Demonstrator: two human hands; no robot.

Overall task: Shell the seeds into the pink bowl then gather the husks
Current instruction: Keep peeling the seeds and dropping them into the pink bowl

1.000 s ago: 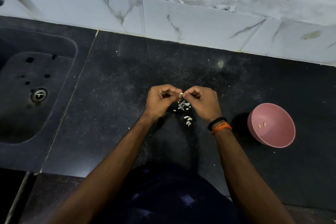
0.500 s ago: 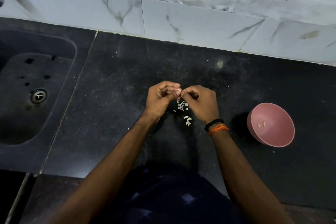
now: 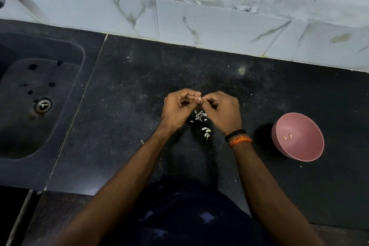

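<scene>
Fingertips of both hands meet on one pale seed (image 3: 199, 99), the left hand (image 3: 177, 109) and the right hand (image 3: 221, 112) each pinching it with curled fingers, held just above the dark countertop (image 3: 139, 86) about midway between its back edge at the tiled wall and its front edge. Directly beneath lies a small heap of husks (image 3: 200, 116), and just nearer the front edge a few whole seeds (image 3: 206, 133) wait. The pink bowl (image 3: 311, 152) sits well apart toward the right end, holding two shelled kernels (image 3: 287, 136). Shelling seems to be in hand and early; next, the shell likely has to be split and the kernel carried rightward to the bowl without being dropped.
</scene>
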